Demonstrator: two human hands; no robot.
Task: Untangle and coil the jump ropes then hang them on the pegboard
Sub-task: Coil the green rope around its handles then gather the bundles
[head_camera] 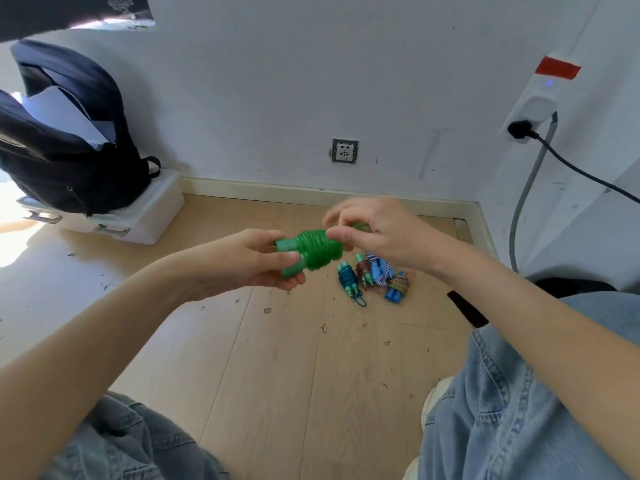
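Seen from the head camera, we hold the green jump rope (313, 249) above the wooden floor (277, 358), our left hand (256, 259) gripping its paired handles while our right hand (367, 230) pinches the cord's last turn at the tightly wound coil. We judge the coiling nearly done; next the loose end needs tucking before hanging. Other wound ropes (374, 277) lie just beyond.

Bare room corner, home-like
Wood-plank floor (277, 358), scuffed white wall (277, 81), wall socket (344, 151), backpack (65, 140) on plastic bin (145, 216).
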